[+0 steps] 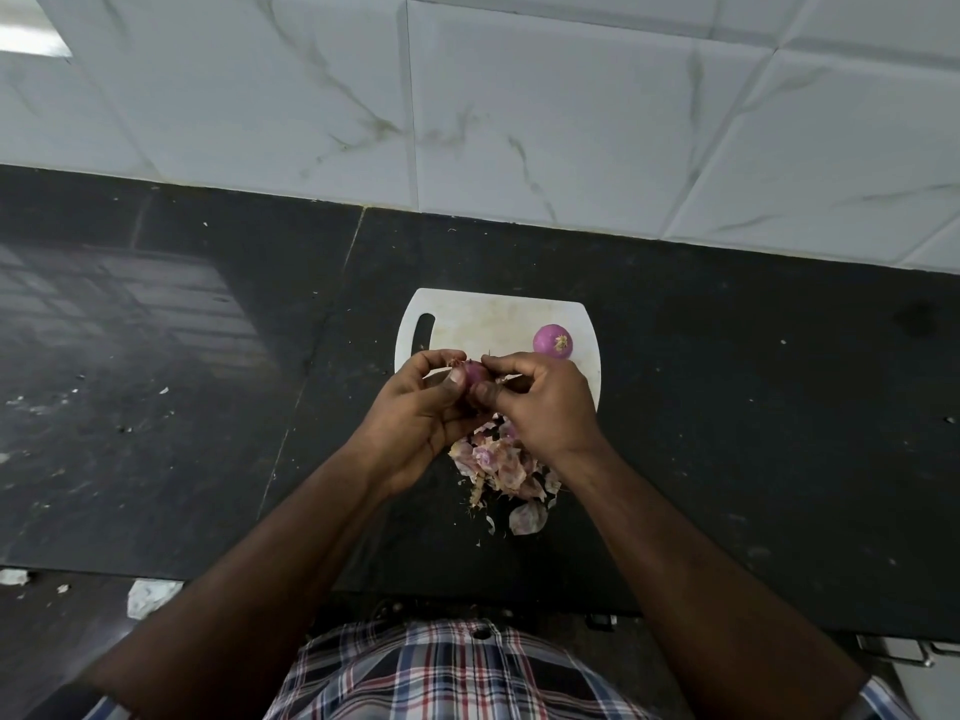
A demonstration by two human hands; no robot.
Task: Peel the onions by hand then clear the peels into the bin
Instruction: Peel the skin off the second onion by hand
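A: How many onions were there, going from the left?

B: Two could be counted. The left hand (415,407) and the right hand (540,402) met above the white cutting board (488,319), and between them sat one small onion (475,373), mostly covered. The left fingers (441,358) curled round it with the thumb pressed to its side; the right fingers (511,363) pinched at its top, gripping either skin or the onion itself, which could not be told apart. The second, peeled onion (552,341) lay alone on the board's far right part.

A: And the peels?

B: One heap of peels (501,467) lay on the dark bench (727,407) at the board's near edge, partly under both wrists, with a few loose flakes just nearer the person. The pieces were too tangled to count.

A: Anything else cut off?

B: The board's near half was hidden by the hands. A checked shirt (457,672) filled the bottom edge, and pale scraps (153,597) lay low at the left, too blurred to name.
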